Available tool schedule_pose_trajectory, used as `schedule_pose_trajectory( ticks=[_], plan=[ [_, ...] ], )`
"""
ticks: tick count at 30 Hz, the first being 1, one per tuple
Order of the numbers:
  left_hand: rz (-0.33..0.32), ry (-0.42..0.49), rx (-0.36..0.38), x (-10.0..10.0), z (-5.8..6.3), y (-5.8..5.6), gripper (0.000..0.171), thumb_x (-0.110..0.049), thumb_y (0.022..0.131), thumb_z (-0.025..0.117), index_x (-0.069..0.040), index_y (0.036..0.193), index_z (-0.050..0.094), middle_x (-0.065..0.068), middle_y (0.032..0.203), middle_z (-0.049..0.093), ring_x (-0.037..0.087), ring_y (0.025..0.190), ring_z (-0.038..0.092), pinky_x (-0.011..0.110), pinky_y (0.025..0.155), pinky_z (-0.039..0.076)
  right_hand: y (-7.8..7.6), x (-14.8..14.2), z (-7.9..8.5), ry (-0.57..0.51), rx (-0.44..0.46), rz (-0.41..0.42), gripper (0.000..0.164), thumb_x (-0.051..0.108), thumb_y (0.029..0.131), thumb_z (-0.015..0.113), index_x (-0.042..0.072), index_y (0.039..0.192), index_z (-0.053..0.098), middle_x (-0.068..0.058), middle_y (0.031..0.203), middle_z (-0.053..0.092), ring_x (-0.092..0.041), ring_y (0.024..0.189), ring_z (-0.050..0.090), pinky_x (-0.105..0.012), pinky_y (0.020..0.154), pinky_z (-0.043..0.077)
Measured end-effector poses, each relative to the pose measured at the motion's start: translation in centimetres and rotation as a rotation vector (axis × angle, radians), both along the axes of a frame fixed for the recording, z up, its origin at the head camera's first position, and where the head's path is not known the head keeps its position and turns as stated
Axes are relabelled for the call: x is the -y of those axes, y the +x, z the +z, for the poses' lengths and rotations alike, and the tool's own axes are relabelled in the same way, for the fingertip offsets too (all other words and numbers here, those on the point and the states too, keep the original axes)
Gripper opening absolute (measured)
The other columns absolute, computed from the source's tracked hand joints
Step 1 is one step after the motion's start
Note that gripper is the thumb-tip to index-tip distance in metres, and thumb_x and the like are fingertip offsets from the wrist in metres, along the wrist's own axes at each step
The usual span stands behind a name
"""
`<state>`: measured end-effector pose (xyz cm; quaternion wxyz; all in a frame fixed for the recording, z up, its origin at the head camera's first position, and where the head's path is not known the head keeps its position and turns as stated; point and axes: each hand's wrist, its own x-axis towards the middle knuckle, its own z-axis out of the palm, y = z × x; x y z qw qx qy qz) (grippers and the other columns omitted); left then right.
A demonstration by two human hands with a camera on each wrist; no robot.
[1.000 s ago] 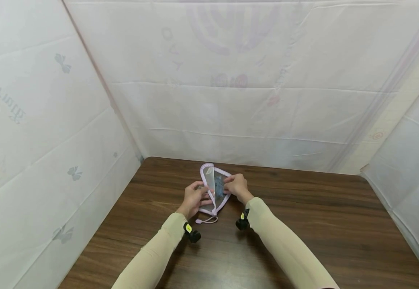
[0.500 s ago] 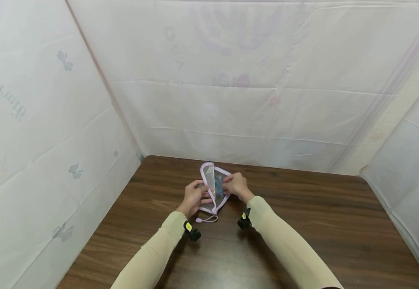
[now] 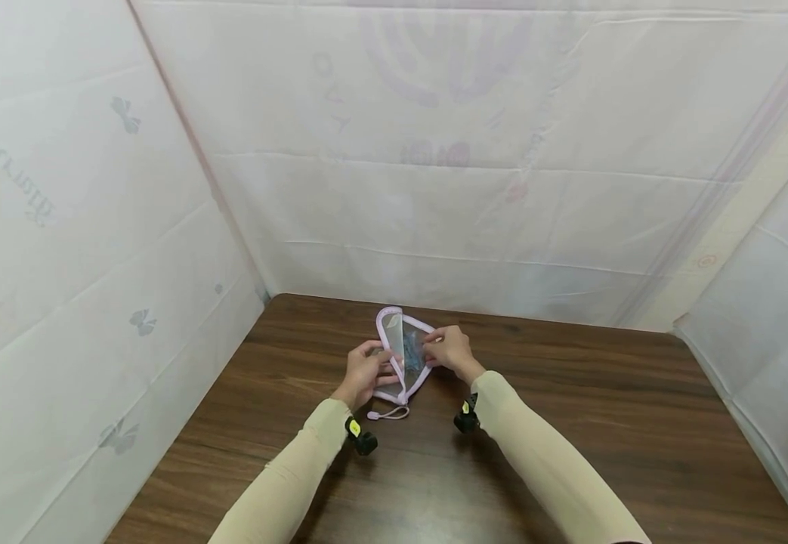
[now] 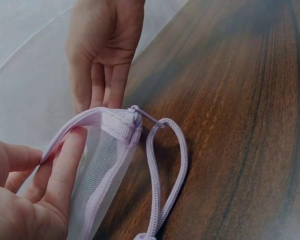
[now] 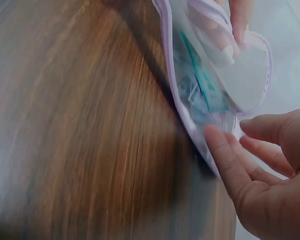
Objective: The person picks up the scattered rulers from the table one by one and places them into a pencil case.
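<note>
A mesh zipper pouch [image 3: 423, 381] with lilac trim lies on the table with its mouth spread apart. My left hand [image 3: 364, 369] pinches one edge of that mouth between thumb and fingers, some fingers behind the mesh. Inside, a clear plastic packet [image 5: 202, 95] with teal and blue markings shows in the right wrist view; what it contains is unclear. My right hand [image 3: 449, 350] is at the opposite rim, thumb and fingertips apart with nothing visible between them. A lilac cord loop [image 4: 182, 150] hangs from the zipper pull [image 4: 146, 115] at the pouch's near corner.
The brown wood-grain table [image 3: 570, 423] extends to both sides and toward the person. Pale printed sheets [image 3: 434, 211] stand behind it and along both sides. A small black camera [image 3: 361, 438] is strapped to each wrist.
My right hand has drawn back slightly to the right, its fingertips shifting from within the pouch's mouth toward the rim. The left hand and the pouch stay nearly still.
</note>
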<state>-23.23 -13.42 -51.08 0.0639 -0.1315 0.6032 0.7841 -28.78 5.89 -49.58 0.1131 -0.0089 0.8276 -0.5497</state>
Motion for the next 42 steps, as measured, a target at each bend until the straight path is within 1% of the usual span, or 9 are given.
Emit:
schedule_pose_trajectory(
  ticks=[5,8,11,18,21,24,30,34,42],
  plan=[
    [0.016,0.007,-0.018,0.1,0.1,0.0,0.025,0.000,0.101,0.059,0.007,0.124,0.054,0.025,0.102,0.075,0.022,0.075,0.073,0.040,0.064,0.066,-0.3,-0.9,-0.2,-0.012,-0.035,0.027,0.021,0.001,0.095,0.069,-0.006,0.115,0.072,-0.019,0.095,0.072,-0.023,0.074,0.074,-0.032,0.066,0.066],
    [0.021,0.015,-0.014,0.0,-0.1,0.0,0.024,0.000,0.101,0.059,0.007,0.124,0.055,0.025,0.102,0.075,0.022,0.075,0.073,0.040,0.064,0.066,-0.4,-1.3,-0.3,-0.016,-0.045,0.039,0.023,0.001,0.096,0.068,-0.006,0.117,0.071,-0.022,0.099,0.073,-0.025,0.078,0.075,-0.033,0.068,0.066],
    [0.027,0.018,-0.007,0.1,-0.1,-0.1,0.024,0.000,0.101,0.060,0.007,0.124,0.056,0.025,0.103,0.074,0.022,0.075,0.073,0.040,0.064,0.066,-0.4,-1.6,-0.4,-0.021,-0.056,0.044,0.023,0.000,0.096,0.067,-0.007,0.118,0.070,-0.023,0.099,0.074,-0.028,0.080,0.075,-0.036,0.070,0.066],
    [0.027,0.010,-0.008,0.0,0.3,0.0,0.024,-0.001,0.101,0.060,0.005,0.124,0.057,0.024,0.103,0.075,0.021,0.076,0.073,0.041,0.067,0.066,-0.6,-2.1,-0.5,-0.013,-0.084,0.045,0.023,0.000,0.097,0.068,-0.008,0.118,0.069,-0.020,0.098,0.073,-0.028,0.081,0.075,-0.034,0.066,0.066],
    [0.026,0.009,-0.006,-0.1,0.3,0.1,0.025,-0.001,0.101,0.060,0.006,0.124,0.057,0.024,0.103,0.075,0.022,0.076,0.073,0.040,0.066,0.066,-0.6,-2.3,-0.5,-0.006,-0.084,0.053,0.024,0.000,0.097,0.067,-0.008,0.119,0.069,-0.021,0.098,0.073,-0.029,0.081,0.075,-0.035,0.068,0.066],
    [0.027,0.002,-0.012,0.0,0.3,0.1,0.025,-0.001,0.101,0.060,0.006,0.124,0.056,0.024,0.103,0.075,0.022,0.076,0.073,0.040,0.065,0.066,-0.5,-2.4,-0.5,0.013,-0.091,0.065,0.024,0.001,0.098,0.067,-0.007,0.120,0.069,-0.020,0.098,0.074,-0.030,0.082,0.075,-0.035,0.068,0.066],
    [0.021,0.003,-0.013,-0.1,0.4,0.1,0.023,-0.001,0.101,0.060,0.005,0.123,0.057,0.024,0.103,0.075,0.022,0.077,0.073,0.040,0.065,0.066,-0.5,-3.0,-0.6,0.073,-0.149,0.079,0.022,0.003,0.098,0.068,-0.006,0.118,0.070,-0.019,0.096,0.074,-0.028,0.079,0.074,-0.034,0.065,0.066],
    [0.032,0.003,-0.019,0.0,0.4,0.0,0.023,-0.001,0.101,0.060,0.006,0.123,0.057,0.024,0.102,0.075,0.022,0.076,0.072,0.040,0.065,0.066,-0.5,-3.5,-0.4,0.087,-0.167,0.086,0.021,0.003,0.097,0.068,-0.005,0.117,0.071,-0.020,0.096,0.075,-0.028,0.078,0.074,-0.034,0.064,0.066],
    [0.020,0.001,-0.013,0.1,0.3,0.3,0.024,-0.002,0.101,0.061,0.006,0.124,0.056,0.026,0.105,0.074,0.024,0.078,0.073,0.042,0.068,0.066,-0.1,-4.4,-0.5,0.132,-0.172,0.086,0.023,0.004,0.098,0.068,-0.005,0.119,0.070,-0.018,0.092,0.075,-0.027,0.079,0.074,-0.031,0.061,0.065]
  ],
)
